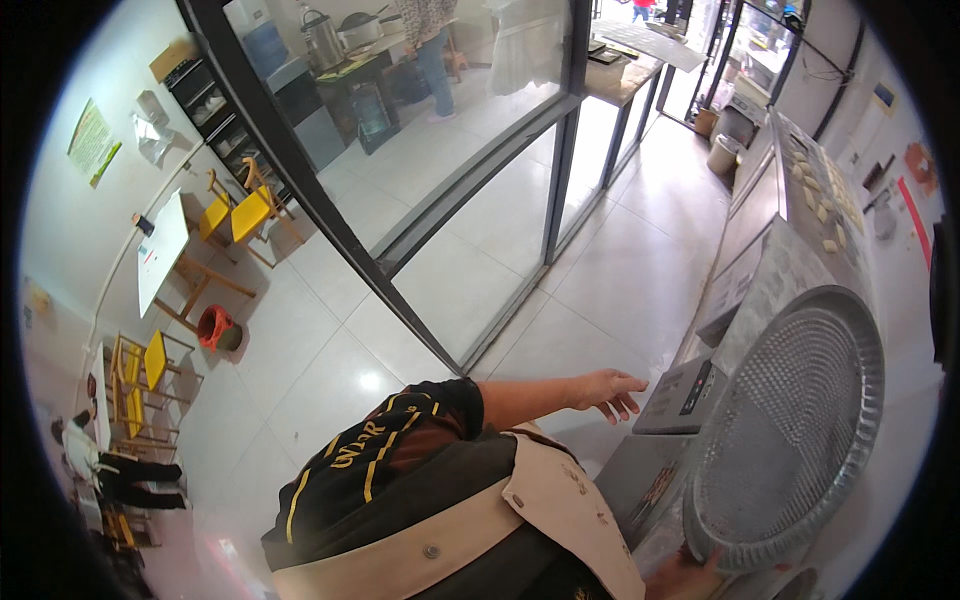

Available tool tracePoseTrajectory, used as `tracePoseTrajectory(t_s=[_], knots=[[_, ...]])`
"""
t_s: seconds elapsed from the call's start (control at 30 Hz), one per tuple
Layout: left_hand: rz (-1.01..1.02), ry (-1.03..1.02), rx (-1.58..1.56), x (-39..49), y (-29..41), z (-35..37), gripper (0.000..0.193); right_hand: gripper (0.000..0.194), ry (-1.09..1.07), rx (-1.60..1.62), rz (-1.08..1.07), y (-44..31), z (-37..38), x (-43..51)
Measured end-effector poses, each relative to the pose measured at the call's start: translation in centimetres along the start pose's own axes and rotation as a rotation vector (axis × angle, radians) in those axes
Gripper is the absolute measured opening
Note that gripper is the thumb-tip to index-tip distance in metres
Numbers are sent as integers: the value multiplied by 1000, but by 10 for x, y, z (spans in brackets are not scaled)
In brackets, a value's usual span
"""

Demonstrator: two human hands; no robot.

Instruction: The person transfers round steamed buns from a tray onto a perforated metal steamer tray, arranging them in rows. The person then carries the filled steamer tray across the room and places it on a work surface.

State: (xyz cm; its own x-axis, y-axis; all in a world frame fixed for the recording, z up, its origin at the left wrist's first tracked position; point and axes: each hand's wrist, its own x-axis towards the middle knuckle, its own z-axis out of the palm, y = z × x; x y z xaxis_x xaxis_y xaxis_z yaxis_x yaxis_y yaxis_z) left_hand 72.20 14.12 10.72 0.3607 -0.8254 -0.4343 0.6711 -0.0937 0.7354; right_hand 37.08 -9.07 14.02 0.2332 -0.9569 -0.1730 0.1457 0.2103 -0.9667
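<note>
My left hand is stretched out in the air with its fingers apart and nothing in it. It is close to a grey metal unit with a small control panel. At the lower right, my right hand grips the near rim of a large round perforated metal steamer tray. The tray has a fluted rim, and nothing lies on its perforated base. Part of the right hand is hidden under the rim. A grey metal surface shows behind the tray.
Beyond the tray, a worktop bears several pale dough pieces. A black-framed glass partition stands on the left side. Behind the glass is a person. Another person is near yellow chairs at the far left.
</note>
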Motion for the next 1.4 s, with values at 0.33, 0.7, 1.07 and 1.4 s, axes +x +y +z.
tracePoseTrajectory(t_s=[0.33,0.7,1.07,1.4], knots=[[-5,-14,48,146,38,-31,69,44,378,152,-216,40,43,145],[104,-342,37,364,109,-63,52,55,305,-571,-490,-25,89,204],[-110,-330,-59,473,191,-28,60,60,598,503,-313,-99,150,126],[-196,-501,-168,568,171,-40,55,60,920,521,-480,-105,134,106]])
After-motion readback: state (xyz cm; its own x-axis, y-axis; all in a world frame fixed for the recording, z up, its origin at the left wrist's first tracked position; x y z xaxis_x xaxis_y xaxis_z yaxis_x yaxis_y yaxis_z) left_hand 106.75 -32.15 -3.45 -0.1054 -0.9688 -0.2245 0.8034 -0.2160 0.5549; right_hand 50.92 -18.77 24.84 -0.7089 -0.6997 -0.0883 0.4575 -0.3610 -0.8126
